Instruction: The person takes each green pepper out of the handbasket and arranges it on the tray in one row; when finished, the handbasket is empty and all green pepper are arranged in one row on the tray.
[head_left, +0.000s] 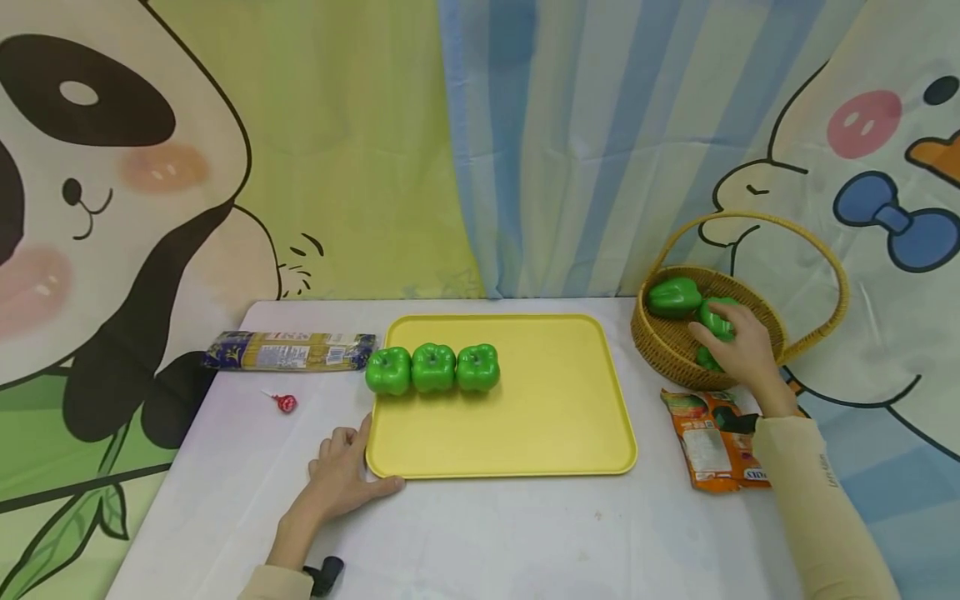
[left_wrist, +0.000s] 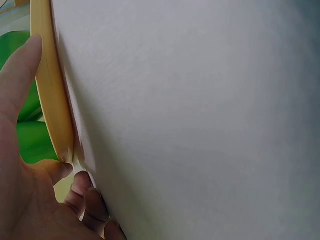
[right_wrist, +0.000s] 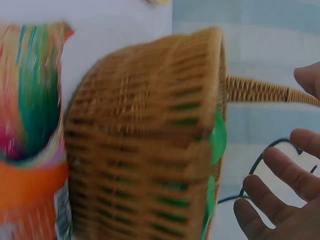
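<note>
Three green bell peppers [head_left: 433, 367] stand in a row at the left of a yellow tray [head_left: 555, 425], the leftmost overlapping its left rim. My left hand [head_left: 341, 475] touches the tray's near left corner, thumb along the front edge and index finger at the left side. Over the wicker basket [head_left: 675, 358] at the right is my right hand [head_left: 742, 346], fingers spread and loosely bent above a bell pepper [head_left: 717, 319]. In the right wrist view that hand [right_wrist: 290, 185] holds nothing and is apart from the peppers. Another bell pepper [head_left: 673, 297] lies farther back in the basket.
An orange snack bag [head_left: 708, 446] lies in front of the basket, partly under my right wrist. Left of the tray are a noodle packet [head_left: 292, 352] and a red lollipop [head_left: 285, 403]. The basket's tall handle [head_left: 836, 275] arches to the right. A printed curtain [head_left: 360, 150] hangs behind the table.
</note>
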